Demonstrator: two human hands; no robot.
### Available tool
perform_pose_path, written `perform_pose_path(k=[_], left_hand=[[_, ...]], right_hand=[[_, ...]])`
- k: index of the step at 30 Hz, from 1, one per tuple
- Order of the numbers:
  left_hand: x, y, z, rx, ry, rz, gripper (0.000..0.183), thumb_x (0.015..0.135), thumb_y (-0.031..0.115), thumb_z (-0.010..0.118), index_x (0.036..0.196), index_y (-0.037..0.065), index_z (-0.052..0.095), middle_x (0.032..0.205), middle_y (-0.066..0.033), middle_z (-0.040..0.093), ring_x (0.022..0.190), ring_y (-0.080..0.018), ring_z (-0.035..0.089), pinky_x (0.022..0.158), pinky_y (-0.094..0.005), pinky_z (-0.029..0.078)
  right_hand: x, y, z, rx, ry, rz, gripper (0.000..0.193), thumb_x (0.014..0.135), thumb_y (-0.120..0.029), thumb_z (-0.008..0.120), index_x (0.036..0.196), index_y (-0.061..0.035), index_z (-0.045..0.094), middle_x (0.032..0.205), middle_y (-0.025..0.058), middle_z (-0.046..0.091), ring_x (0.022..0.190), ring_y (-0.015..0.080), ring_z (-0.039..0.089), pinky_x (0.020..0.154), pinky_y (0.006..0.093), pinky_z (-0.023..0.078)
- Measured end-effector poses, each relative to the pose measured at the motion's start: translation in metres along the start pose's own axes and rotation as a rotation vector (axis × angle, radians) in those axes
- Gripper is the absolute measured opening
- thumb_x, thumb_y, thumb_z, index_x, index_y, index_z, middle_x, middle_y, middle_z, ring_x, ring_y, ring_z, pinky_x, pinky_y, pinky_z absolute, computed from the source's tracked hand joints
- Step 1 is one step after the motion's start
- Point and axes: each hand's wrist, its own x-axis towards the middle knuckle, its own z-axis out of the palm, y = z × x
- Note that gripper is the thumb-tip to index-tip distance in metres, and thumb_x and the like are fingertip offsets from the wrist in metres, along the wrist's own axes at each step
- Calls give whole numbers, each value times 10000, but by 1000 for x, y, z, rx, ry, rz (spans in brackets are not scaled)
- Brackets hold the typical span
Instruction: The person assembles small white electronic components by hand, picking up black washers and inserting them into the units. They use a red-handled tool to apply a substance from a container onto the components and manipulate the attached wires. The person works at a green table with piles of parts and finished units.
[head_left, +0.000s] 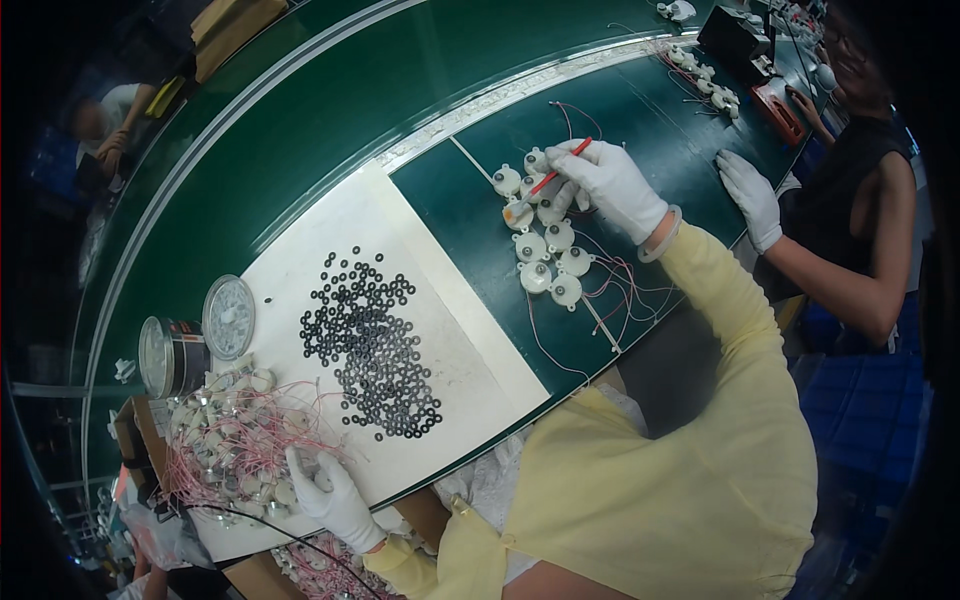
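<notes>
one red stick (545,182) sits gripped in the right hand (612,185) near one o'clock, over clustered white discs (530,247); near seven o'clock the left hand (335,503) meets a wired heap (238,430), its hold unclear. pink leads (630,284), if snagged, could drag discs askew.

a thin red stick (544,182) slants over clustered round white parts (559,236); a tangled pink-wired heap (235,440) lies far left.
</notes>
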Motion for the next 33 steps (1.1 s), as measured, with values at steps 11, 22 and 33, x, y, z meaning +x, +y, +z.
perform_pose_path(k=[11, 22, 33], left_hand=[[-2, -2, 0, -11, -13, -20, 486, 927, 17, 696, 1394, -52, 582, 1116, -176, 702, 872, -265, 615, 800, -403, 509], [0, -1, 0, -30, -30, -55, 481, 929, 8, 690, 1394, -59, 580, 1126, -168, 705, 889, -256, 621, 819, -385, 514], [1, 3, -2, -44, -39, -66, 477, 931, 7, 683, 1392, -61, 580, 1078, -161, 697, 866, -250, 607, 805, -381, 510]], right_hand=[[-9, 7, -22, -1, 132, -26, 360, 1041, -289, 601, 1201, 20, 696, 978, 99, 770, 671, 110, 715, 534, 193, 451], [-16, 15, -31, 36, 142, -12, 347, 1041, -288, 597, 1171, 16, 702, 923, 102, 768, 681, 98, 701, 555, 196, 458], [-21, 21, -39, 52, 215, 25, 330, 1053, -274, 585, 1131, 31, 686, 941, 94, 733, 625, 110, 678, 514, 199, 456]])
